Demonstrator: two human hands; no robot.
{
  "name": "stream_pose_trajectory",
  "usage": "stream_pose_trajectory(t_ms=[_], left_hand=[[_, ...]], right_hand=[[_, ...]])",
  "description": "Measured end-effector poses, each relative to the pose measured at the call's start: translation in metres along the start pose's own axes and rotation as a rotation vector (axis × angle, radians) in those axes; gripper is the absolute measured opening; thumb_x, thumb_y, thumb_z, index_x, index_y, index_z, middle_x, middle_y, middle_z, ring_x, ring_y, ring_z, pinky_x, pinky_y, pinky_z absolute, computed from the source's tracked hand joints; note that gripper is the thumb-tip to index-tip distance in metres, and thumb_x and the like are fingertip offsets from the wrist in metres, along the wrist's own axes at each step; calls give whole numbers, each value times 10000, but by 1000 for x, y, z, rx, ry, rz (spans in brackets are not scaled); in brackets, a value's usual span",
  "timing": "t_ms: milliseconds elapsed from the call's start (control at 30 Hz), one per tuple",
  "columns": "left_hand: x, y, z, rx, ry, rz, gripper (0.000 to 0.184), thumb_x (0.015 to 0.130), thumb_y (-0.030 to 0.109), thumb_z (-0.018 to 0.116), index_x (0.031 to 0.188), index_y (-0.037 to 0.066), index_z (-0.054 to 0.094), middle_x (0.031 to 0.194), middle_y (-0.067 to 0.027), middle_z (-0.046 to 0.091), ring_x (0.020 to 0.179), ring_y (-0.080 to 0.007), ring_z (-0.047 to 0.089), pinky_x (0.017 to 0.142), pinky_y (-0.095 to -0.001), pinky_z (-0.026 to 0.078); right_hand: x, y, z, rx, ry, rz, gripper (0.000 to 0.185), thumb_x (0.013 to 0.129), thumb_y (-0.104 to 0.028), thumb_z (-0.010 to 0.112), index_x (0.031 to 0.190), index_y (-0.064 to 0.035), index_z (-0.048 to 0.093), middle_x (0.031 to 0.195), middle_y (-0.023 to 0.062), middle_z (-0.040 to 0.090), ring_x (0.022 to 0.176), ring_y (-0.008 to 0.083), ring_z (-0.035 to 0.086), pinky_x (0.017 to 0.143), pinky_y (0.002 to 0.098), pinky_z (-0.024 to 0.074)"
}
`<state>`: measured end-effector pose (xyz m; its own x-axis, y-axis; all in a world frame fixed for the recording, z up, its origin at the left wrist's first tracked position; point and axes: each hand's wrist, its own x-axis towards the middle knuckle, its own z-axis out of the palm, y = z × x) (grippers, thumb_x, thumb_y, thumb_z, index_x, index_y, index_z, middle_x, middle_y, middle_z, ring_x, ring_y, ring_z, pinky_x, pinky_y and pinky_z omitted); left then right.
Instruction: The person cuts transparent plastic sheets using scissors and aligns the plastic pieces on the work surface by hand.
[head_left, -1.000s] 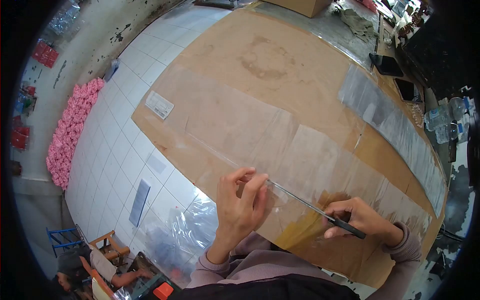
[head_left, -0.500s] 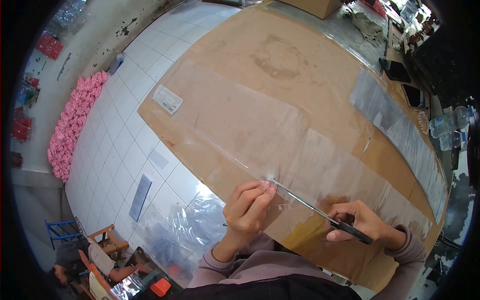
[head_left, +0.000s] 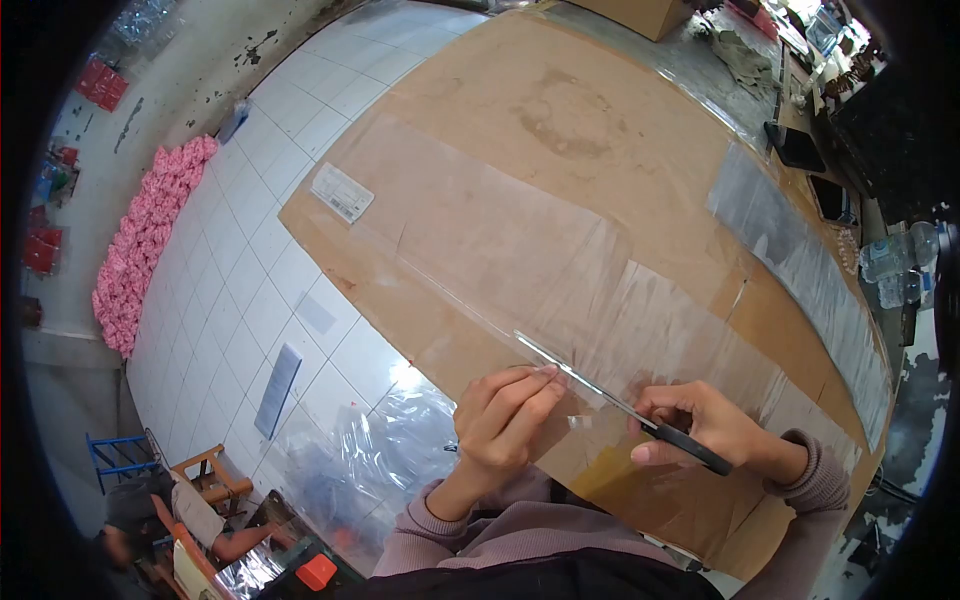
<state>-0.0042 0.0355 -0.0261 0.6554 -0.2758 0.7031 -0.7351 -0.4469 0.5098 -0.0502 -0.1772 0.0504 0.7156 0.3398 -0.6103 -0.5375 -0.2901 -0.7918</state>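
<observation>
My right hand (head_left: pixel 705 425) is wrapped round the black handles of a pair of long scissors (head_left: pixel 600 392). Their blades look nearly closed and point up and to the left, across a clear plastic sheet (head_left: pixel 480 220). Pinched between the fingertips of my left hand (head_left: pixel 508 420) is the sheet's near edge, right beside the blades. The sheet lies over brown cardboard (head_left: pixel 480 90) and carries a white printed label (head_left: pixel 342 192) at its far left end. My left fingers hide part of the edge they grip.
A greyish plastic strip (head_left: pixel 790 270) curves along the cardboard's right side. Beyond it are two phones (head_left: pixel 795 147) and water bottles (head_left: pixel 890 260). Crumpled clear plastic (head_left: pixel 385 450) lies at the lower left. A pink bundle (head_left: pixel 155 240) rests by the wall, and another person (head_left: pixel 190 520) sits lower left.
The scissors have slid up and left along the sheet, their tips now beyond my left fingertips. My right hand has moved closer to my left, which has shifted only slightly.
</observation>
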Motion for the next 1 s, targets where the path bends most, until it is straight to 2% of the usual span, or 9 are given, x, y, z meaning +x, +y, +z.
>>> stream_pose_trajectory(t_ms=[633,833,933,1000], left_hand=[[-1,-1,2,-27,46,-10,236,604,-85,684,811,27,663,800,-78,645,686,-214,615,572,-262,499],[-4,-3,4,-46,63,1,225,632,-88,685,818,34,650,807,-84,627,681,-218,610,565,-257,493],[-7,-2,2,-79,54,-39,274,640,-58,647,894,43,657,895,-68,626,795,-222,606,681,-301,501],[-8,-6,5,-118,132,-71,290,640,-49,656,909,59,649,919,-71,620,837,-233,597,745,-328,479]], right_hand=[[1,5,-3,-57,-12,-24,358,746,-342,740,841,-36,581,589,-51,427,542,31,363,480,216,279],[-1,6,-2,-137,12,12,382,729,-370,745,853,-48,580,576,-13,425,536,54,366,474,235,289],[-2,11,0,-226,46,-73,398,726,-388,741,854,-49,577,565,4,415,527,69,364,473,244,296],[-6,9,2,-204,62,-62,405,725,-399,738,850,-50,576,559,7,407,520,79,357,473,247,299]])
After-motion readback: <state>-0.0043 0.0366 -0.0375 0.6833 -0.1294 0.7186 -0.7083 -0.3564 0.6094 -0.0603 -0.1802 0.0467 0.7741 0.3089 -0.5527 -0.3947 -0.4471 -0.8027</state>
